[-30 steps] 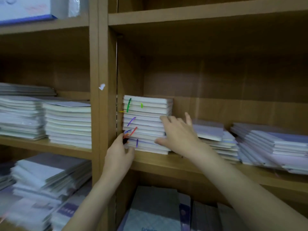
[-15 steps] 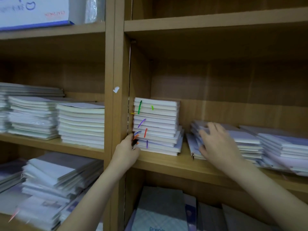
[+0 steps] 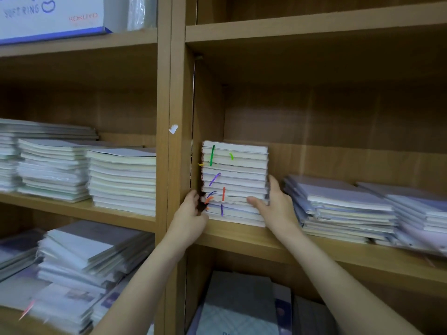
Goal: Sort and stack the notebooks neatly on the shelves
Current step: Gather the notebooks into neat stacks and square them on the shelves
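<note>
Hands, two: left hand [image 3: 191,211], right hand [image 3: 274,205], one notebook stack [image 3: 235,175].

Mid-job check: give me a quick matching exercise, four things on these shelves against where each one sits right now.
Things:
1. left hand
2. right hand
3. blue-edged box
4. cream-paged notebook stack

Places:
A. top left shelf
B. right side of the marked notebook stack
C. middle shelf, left bay, beside the divider
D. left side of the marked stack, by the divider

Pairs: 1-D, 2-B, 3-A, 4-C
</note>
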Motion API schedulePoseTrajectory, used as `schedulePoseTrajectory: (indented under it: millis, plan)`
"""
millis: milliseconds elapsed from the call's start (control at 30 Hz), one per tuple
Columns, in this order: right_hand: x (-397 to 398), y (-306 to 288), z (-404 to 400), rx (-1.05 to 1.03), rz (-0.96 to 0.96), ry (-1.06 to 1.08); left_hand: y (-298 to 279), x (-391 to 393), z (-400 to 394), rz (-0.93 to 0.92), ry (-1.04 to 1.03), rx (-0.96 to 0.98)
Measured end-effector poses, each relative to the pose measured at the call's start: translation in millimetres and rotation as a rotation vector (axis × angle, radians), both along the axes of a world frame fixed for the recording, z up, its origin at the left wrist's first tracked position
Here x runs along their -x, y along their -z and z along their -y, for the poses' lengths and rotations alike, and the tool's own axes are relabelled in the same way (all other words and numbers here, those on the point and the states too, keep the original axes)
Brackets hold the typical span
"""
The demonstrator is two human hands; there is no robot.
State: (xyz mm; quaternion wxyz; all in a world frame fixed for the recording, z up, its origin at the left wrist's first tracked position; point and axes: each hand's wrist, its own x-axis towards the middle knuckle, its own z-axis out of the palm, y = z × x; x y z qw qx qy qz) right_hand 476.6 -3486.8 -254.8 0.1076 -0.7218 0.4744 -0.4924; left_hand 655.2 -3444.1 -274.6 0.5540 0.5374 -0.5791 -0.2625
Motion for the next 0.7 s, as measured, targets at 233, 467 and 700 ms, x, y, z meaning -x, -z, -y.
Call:
schedulePoseTrajectory:
  millis: [233,467,700]
  plan:
    - [16.8,-0.5,-7.0,-0.084,0.012,0.147,-9.8,9.2,11.5,0.18,-0.067,-0.042]
    - [18.5,1.7,-6.1,-0.083,-0.101,0.204,-12.6,26.2,19.5,0.162,-0.23,-0.002]
    - [18.6,0.4,-6.7,-0.103,-0.091,0.186,-1.0,29.1,5.0,0.131,-0.208,0.151]
